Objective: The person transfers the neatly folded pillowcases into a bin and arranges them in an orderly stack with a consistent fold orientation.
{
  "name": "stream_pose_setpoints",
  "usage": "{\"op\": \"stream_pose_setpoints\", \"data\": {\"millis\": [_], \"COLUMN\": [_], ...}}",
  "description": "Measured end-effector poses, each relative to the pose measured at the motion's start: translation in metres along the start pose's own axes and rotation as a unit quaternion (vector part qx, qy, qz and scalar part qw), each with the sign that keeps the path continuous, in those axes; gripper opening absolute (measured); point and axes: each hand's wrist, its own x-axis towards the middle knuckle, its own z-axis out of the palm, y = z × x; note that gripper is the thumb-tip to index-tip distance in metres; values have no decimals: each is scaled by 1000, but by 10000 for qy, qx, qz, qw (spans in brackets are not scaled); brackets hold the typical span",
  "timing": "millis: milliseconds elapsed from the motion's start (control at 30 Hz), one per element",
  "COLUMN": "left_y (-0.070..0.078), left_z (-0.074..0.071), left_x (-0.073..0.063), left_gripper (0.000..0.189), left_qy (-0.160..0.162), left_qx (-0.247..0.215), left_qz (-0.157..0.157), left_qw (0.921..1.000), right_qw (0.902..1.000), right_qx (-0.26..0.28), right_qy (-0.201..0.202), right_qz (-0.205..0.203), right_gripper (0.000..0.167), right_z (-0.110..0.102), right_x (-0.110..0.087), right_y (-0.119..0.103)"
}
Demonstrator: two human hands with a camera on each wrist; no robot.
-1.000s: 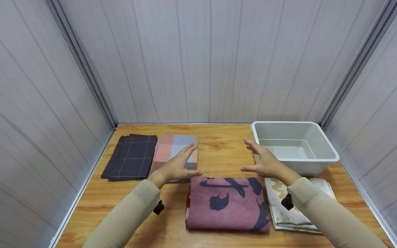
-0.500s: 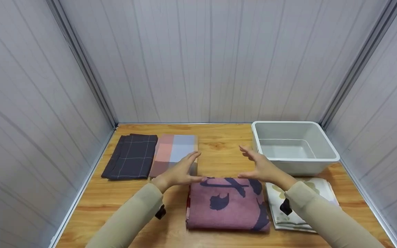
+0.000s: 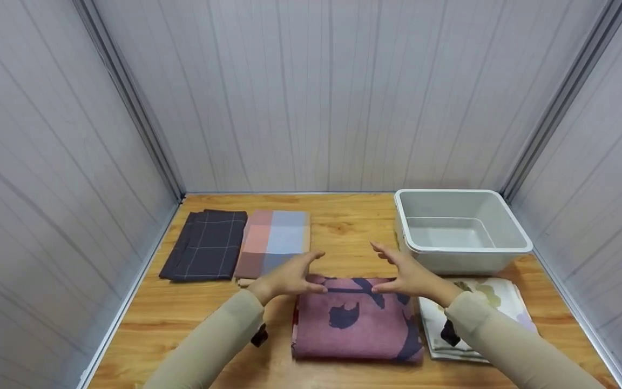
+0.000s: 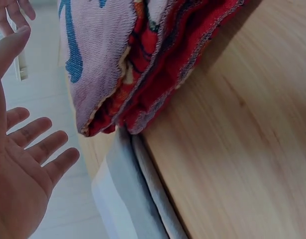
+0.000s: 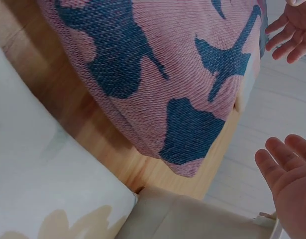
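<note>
A folded pink cloth (image 3: 354,329) with dark blue shapes lies at the front middle of the wooden table. Its layered edge, red inside, shows in the left wrist view. My left hand (image 3: 288,276) is over its far left corner, fingers spread and nothing held. Over the far right part of the same cloth is my right hand (image 3: 412,275), thumb and fingers apart, also holding nothing. The two palms face each other across a gap. In the right wrist view the cloth's woven top (image 5: 157,64) fills the middle, with the right fingers (image 5: 277,154) beyond its corner.
A grey-white plastic bin (image 3: 451,259) stands at the back right. In front of it lies a folded white floral cloth (image 3: 497,300), partly under the right forearm. A dark checked cloth (image 3: 203,246) and a pink-and-blue checked cloth (image 3: 268,237) lie at the back left. Panel walls enclose the table.
Both hands have moved nearer to me and closer together, from beyond the pink cloth to over its far edge. The cloths and the bin stay where they were.
</note>
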Motion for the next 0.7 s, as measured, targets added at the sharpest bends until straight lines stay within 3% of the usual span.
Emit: {"op": "stream_pose_setpoints", "data": {"millis": [200, 367, 700], "left_y": [-1, -4, -11], "left_z": [7, 14, 18], "left_x": [3, 7, 13], "left_gripper": [94, 90, 87], "left_qy": [-62, -171, -286], "left_qx": [-223, -73, 55], "left_qz": [-28, -5, 119], "left_qw": [9997, 9998, 9995], "right_qw": [9998, 9995, 9979], "right_qx": [-44, -111, -182], "right_qy": [-123, -133, -288], "right_qz": [171, 253, 545], "right_gripper": [100, 92, 93], "right_z": [4, 8, 12], "right_x": [-4, -7, -12], "right_y": [6, 10, 19]}}
